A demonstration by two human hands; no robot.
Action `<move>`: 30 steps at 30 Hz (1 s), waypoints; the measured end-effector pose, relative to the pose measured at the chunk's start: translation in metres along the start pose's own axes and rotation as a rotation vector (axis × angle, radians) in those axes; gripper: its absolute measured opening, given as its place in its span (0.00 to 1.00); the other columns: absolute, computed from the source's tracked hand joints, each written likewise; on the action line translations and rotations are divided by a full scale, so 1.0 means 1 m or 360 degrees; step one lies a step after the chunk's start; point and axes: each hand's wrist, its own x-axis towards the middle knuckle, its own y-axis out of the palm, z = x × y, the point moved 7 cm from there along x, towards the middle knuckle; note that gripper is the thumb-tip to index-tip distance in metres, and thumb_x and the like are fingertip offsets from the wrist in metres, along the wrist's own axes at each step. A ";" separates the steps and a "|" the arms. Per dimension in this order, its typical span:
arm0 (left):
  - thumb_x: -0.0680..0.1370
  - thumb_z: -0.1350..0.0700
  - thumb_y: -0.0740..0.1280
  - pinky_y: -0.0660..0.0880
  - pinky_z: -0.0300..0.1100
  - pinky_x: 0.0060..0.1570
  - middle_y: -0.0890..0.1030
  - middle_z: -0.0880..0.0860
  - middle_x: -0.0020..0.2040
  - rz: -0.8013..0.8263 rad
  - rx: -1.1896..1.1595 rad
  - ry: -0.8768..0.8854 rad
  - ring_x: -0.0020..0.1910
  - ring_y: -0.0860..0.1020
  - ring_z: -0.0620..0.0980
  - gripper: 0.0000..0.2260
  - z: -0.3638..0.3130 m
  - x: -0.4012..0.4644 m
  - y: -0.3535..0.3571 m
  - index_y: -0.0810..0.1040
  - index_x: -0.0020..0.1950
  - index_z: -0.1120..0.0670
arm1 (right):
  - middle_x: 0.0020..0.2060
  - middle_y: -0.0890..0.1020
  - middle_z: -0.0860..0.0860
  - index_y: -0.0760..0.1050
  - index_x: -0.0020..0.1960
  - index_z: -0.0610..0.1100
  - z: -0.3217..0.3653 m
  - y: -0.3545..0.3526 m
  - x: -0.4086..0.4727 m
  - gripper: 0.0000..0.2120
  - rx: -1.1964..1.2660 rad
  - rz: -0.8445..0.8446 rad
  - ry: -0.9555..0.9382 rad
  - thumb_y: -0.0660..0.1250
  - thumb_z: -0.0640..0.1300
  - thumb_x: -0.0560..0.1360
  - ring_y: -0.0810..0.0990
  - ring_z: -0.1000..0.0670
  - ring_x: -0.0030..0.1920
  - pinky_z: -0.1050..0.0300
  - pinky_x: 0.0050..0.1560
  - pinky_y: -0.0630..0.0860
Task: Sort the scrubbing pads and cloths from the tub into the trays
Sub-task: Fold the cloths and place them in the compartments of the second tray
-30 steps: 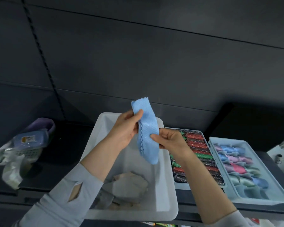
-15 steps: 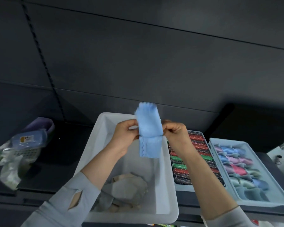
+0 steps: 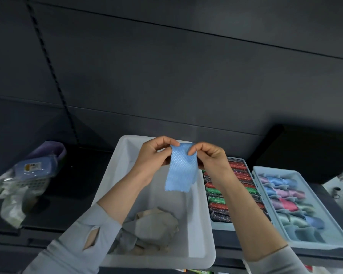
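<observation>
Unfolded now, blue cloth (image 3: 181,171) hangs from left hand (image 3: 152,155) and right hand (image 3: 210,157).

Two hands, left (image 3: 153,155) and right (image 3: 210,158), pinch a blue cloth's (image 3: 181,170) top corners above a white tub (image 3: 198,224); two filled trays (image 3: 265,196) sit right.

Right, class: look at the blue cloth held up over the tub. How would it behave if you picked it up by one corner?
The blue cloth is probably floppy: pinched only at its top edge by the left hand and right hand, the rest hangs limp. It seems light, since fingertip pinches carry it. Its dimpled weave likely makes it easy to hold, not slippery.
</observation>
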 end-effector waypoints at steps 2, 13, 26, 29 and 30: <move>0.77 0.69 0.64 0.75 0.34 0.35 0.82 0.49 0.43 -0.0011 0.0012 0.0009 0.38 0.79 0.41 0.10 0.001 0.000 0.001 0.81 0.44 0.55 | 0.35 0.81 0.51 0.79 0.36 0.45 -0.002 0.001 0.002 0.20 0.0030 -0.0012 0.0097 0.56 0.31 0.80 0.78 0.53 0.35 0.63 0.33 0.74; 0.77 0.53 0.70 0.79 0.42 0.50 0.83 0.53 0.55 0.0235 -0.0003 -0.0233 0.52 0.83 0.49 0.17 0.020 -0.007 0.010 0.73 0.65 0.52 | 0.33 0.78 0.46 0.73 0.51 0.46 0.002 -0.003 -0.001 0.10 0.0227 -0.0036 -0.0073 0.62 0.31 0.78 0.77 0.48 0.39 0.54 0.41 0.76; 0.78 0.55 0.69 0.79 0.37 0.31 0.83 0.58 0.48 -0.0164 -0.0478 -0.0586 0.34 0.83 0.47 0.18 0.038 -0.001 -0.003 0.71 0.64 0.60 | 0.49 0.72 0.50 0.82 0.53 0.51 0.009 0.011 -0.014 0.18 -0.0721 0.0021 -0.0626 0.77 0.35 0.68 0.73 0.60 0.49 0.68 0.45 0.73; 0.81 0.41 0.59 0.78 0.38 0.36 0.83 0.52 0.45 -0.0162 0.0006 -0.0497 0.38 0.81 0.45 0.19 0.030 0.000 -0.010 0.79 0.58 0.54 | 0.48 0.73 0.52 0.82 0.44 0.51 0.000 0.000 -0.008 0.07 -0.0657 -0.0173 -0.0512 0.77 0.40 0.69 0.74 0.58 0.48 0.65 0.44 0.73; 0.79 0.35 0.56 0.78 0.39 0.42 0.84 0.49 0.46 -0.0058 0.0126 -0.0466 0.43 0.81 0.45 0.25 0.028 -0.001 -0.008 0.81 0.56 0.53 | 0.45 0.75 0.52 0.81 0.40 0.48 -0.006 -0.003 -0.005 0.05 -0.0572 -0.0184 -0.0403 0.77 0.42 0.70 0.75 0.57 0.44 0.62 0.42 0.73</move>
